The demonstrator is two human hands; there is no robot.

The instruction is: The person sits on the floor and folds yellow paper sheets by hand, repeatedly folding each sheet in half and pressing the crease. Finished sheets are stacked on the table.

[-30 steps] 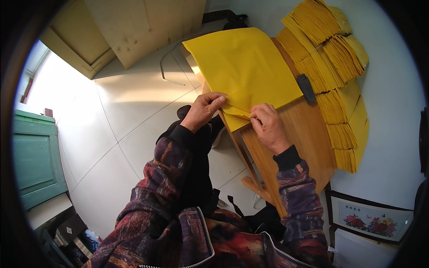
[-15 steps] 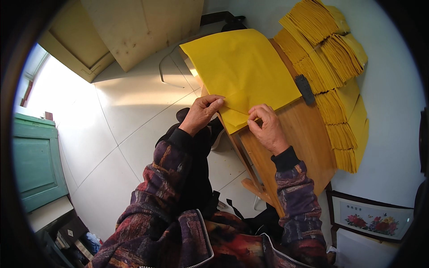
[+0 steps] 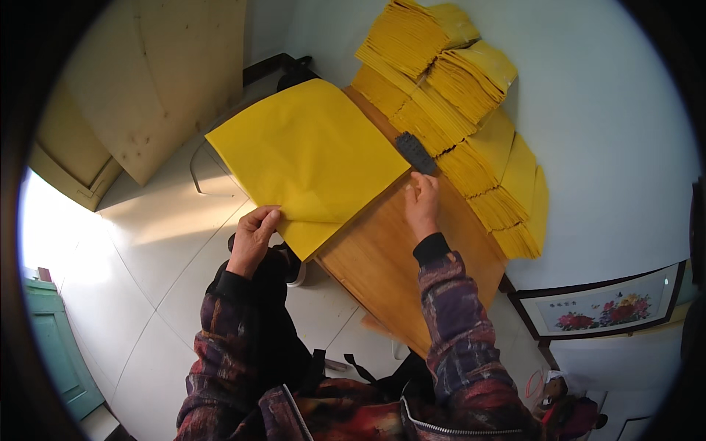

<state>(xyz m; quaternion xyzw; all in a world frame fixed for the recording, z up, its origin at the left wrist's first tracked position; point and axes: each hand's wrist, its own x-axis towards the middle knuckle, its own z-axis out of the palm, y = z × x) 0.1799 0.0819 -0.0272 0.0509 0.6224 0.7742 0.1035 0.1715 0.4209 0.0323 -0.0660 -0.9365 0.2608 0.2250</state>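
A yellow felt-like sheet (image 3: 309, 147) lies on the wooden table, its near left part folded or layered over another yellow edge. My left hand (image 3: 254, 235) pinches the sheet's upper layer at its left edge, between thumb and forefinger. Beside the sheet's right corner rests a dark grey, rough-looking oblong block (image 3: 416, 153); its exact kind is unclear. My right hand (image 3: 422, 206) is over the table, fingertips at the block's near end and thumb a little apart. Whether they touch the block is hard to tell. Nothing shows in this hand.
Several stacks of folded yellow sheets (image 3: 471, 125) are piled along the table's far right side, against the wall. The wooden table (image 3: 401, 272) has bare wood before the sheet. A framed flower picture (image 3: 603, 305) leans at right. Wooden boards (image 3: 169, 73) stand at the far left.
My right hand has left the sheet's near edge and moved right to the grey block. My left hand still holds the sheet's left edge. The whole view has shifted, with the table now further left.
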